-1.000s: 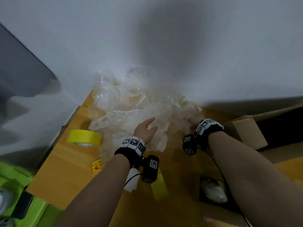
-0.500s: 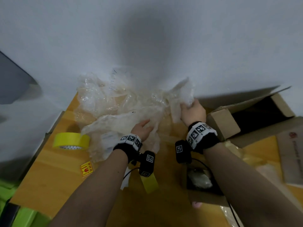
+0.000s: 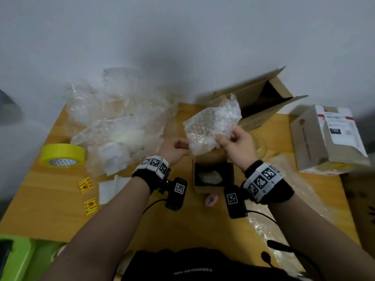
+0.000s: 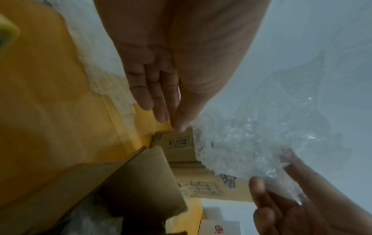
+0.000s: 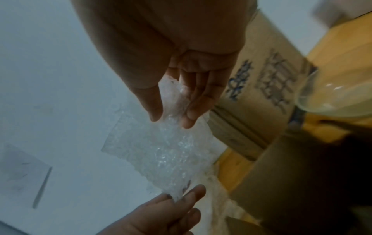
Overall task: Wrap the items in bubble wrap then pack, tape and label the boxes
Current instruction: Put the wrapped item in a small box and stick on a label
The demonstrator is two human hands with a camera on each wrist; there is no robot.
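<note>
Head view: your left hand [image 3: 175,150] and right hand [image 3: 236,146] pinch bubble wrap sheet [image 3: 211,129] by lower corners, held above small open box [image 3: 213,176] mid-table, near front edge.
Left wrist view: thumb and forefinger closed on sheet edge; other fingers [image 4: 149,92] extended.
Right wrist view: thumb and fingers clamp sheet's top. Sheet light, limp, slippery; hold by edges, avoid crushing bubbles.

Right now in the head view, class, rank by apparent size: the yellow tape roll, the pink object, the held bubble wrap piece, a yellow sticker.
1. Bubble wrap piece
2. Yellow tape roll
3. Pink object and yellow sticker: too alike to rank.
</note>
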